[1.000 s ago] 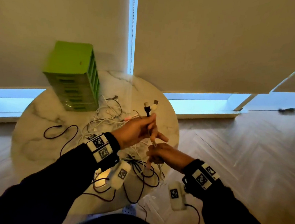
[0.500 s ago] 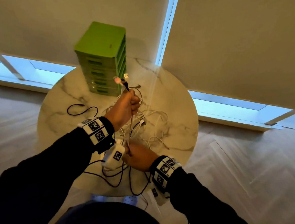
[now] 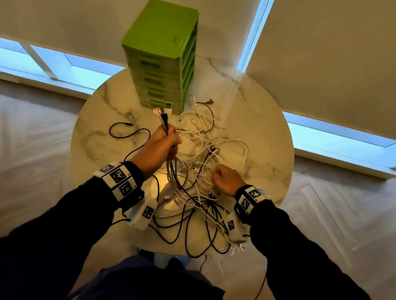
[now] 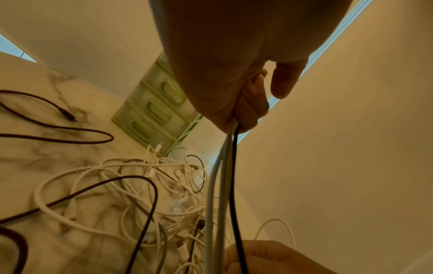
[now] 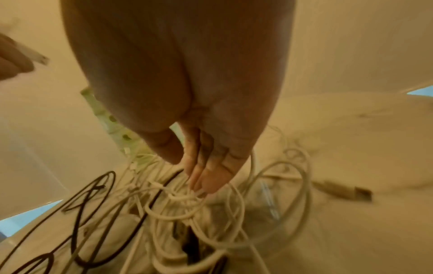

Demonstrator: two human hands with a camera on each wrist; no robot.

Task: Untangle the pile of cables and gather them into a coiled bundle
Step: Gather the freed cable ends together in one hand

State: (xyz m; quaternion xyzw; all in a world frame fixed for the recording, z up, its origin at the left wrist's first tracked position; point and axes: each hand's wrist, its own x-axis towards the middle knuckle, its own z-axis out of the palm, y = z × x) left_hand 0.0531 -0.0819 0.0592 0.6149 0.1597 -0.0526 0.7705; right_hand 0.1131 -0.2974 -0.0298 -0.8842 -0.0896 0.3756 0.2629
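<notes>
A tangle of white and black cables (image 3: 206, 155) lies on a round marble table (image 3: 264, 143). My left hand (image 3: 166, 145) is raised above it and grips several cable ends in a fist. Their plugs (image 3: 163, 116) stick up past the thumb. In the left wrist view the held strands (image 4: 222, 185), grey-white and one black, hang straight down from the left hand (image 4: 257, 103). My right hand (image 3: 224, 179) is low over the right of the pile. Its fingers (image 5: 203, 178) dip into white cables (image 5: 187, 200), and a white loop runs round them.
A green drawer unit (image 3: 162, 52) stands at the table's far side, just behind the plugs. A lone black cable (image 3: 131, 135) snakes across the left of the table. Black loops (image 3: 185, 231) hang over the near edge. Wooden floor surrounds the table.
My right hand has left the strands under the left hand and moved right, down onto the pile. The left hand still holds the cable ends up. The head view has swung over the table.
</notes>
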